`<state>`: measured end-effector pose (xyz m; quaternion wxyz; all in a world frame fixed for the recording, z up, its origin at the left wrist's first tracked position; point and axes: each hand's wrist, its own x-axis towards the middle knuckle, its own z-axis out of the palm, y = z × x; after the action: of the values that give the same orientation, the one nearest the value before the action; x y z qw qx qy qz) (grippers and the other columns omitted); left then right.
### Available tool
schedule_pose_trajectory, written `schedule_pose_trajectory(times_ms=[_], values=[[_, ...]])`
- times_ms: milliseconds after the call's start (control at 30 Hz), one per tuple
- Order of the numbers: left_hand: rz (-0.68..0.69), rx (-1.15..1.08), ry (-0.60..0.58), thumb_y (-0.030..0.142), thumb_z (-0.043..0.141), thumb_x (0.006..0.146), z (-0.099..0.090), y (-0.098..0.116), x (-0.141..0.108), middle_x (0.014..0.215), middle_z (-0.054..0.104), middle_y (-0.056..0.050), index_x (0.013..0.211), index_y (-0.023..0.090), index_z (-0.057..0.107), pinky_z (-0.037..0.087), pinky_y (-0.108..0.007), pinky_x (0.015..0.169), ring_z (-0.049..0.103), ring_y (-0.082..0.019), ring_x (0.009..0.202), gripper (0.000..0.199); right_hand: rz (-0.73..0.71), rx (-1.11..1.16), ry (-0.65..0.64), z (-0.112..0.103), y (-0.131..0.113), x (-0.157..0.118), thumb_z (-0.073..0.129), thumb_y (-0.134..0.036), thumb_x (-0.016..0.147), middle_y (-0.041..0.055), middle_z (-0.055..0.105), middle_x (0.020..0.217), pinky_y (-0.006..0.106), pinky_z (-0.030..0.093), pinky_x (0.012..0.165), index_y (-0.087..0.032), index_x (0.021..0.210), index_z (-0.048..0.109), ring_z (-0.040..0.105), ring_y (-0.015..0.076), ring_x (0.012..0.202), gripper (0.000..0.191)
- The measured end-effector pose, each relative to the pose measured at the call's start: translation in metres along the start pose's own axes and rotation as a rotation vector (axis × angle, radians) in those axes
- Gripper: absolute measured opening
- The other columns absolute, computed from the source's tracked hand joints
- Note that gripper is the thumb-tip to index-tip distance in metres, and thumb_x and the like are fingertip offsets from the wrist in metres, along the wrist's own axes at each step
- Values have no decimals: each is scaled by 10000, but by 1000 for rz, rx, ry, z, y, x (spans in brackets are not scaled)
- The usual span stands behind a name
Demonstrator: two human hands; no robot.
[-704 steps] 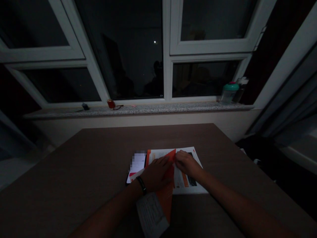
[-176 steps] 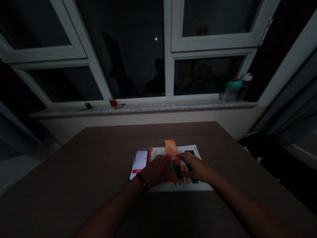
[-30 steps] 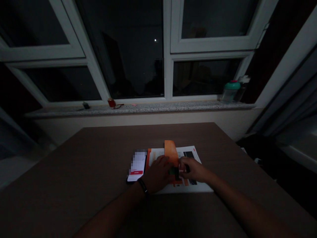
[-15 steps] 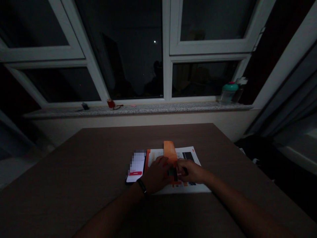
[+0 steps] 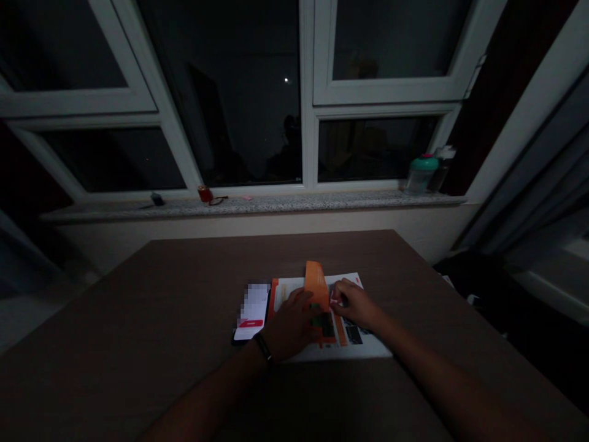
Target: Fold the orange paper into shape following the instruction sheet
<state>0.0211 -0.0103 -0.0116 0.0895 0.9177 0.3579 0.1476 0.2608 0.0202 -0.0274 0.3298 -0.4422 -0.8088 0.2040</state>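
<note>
My left hand (image 5: 292,325), with a dark band at the wrist, lies with fingers spread over an orange printed strip of paper or card (image 5: 315,277). The strip rests on a white printed sheet or booklet (image 5: 368,351) with orange and dark blocks. My right hand (image 5: 353,302) is closed in a pinch at the strip's right edge, over the printed sheet. A small pale pinkish bit shows at its fingertips, too small to name. Left of the sheet, next to my left hand, lies a phone (image 5: 251,313) with a lit screen, partly blurred out.
The brown table (image 5: 151,307) reaches toward a granite windowsill (image 5: 276,204). On the sill stand a teal-lidded bottle (image 5: 421,172), a second clear bottle (image 5: 442,169), a small red jar (image 5: 205,194) and a small dark object (image 5: 157,198). The room is dim.
My right hand has moved slightly up and right along the strip's edge, uncovering more of the printed sheet below it. The left hand stays in place.
</note>
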Motion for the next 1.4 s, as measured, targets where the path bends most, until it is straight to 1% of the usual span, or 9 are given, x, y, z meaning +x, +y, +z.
schedule_pose_trajectory(times_ms=[233,300,400,533,733,900,1033,1167,1400], values=[[108,52,-48,298,721,835,-9,-4,-1,1495,335,-73,1303,305,547,282,-537,1127,225,-352,1411,500,-106,-36,-74,-3,-9,-7,659,-117,776,10,576,804,283,393,732,-204,739,508,534,183,823,178],[137,46,-57,278,690,848,-17,0,-2,1447,393,-72,1294,301,548,311,-504,1108,298,-332,1370,469,-133,-34,-113,-4,-14,-9,671,-164,801,14,581,814,285,393,731,-204,774,532,537,185,821,147],[139,27,-118,238,670,840,-27,6,-1,1207,544,-56,1212,286,577,414,-426,992,482,-279,1172,386,-167,-17,-158,-4,-22,-13,687,-201,807,20,588,844,288,399,737,-203,801,547,545,184,823,141],[119,-11,-121,208,632,871,-25,11,1,1130,551,-42,1158,267,583,436,-370,927,515,-246,1094,297,-190,23,-187,-1,-27,-14,689,-173,788,23,607,867,298,412,759,-205,790,538,557,186,836,154],[82,-48,-78,306,711,855,-14,9,5,1141,537,-56,1120,237,594,434,-379,920,509,-260,1097,298,-157,10,-130,5,-22,-10,662,-102,747,2,581,791,279,391,724,-206,706,485,544,178,801,209],[103,-105,-87,297,724,844,-16,8,6,1172,547,-52,1173,251,581,414,-387,961,497,-260,1138,362,-25,-26,1,7,-9,-6,629,-68,728,-4,557,767,260,376,679,-207,707,485,525,175,773,202],[111,-98,-96,300,695,865,-15,8,7,1185,550,-57,1196,255,579,408,-396,977,494,-262,1150,354,28,-8,52,7,-4,-5,626,-75,735,-2,561,786,258,385,677,-207,715,483,528,171,763,196],[125,-75,-86,287,693,870,-12,7,6,1205,545,-46,1252,288,561,412,-398,975,485,-261,1158,405,16,46,9,8,-5,-6,629,-65,717,-6,547,780,245,391,656,-205,725,497,532,159,743,193],[141,-50,-95,268,721,853,-13,8,7,1176,560,-39,1183,276,598,423,-385,955,492,-258,1141,352,1,74,-77,11,-8,-8,622,-54,684,-25,518,706,226,358,614,-207,655,433,522,150,716,245]])
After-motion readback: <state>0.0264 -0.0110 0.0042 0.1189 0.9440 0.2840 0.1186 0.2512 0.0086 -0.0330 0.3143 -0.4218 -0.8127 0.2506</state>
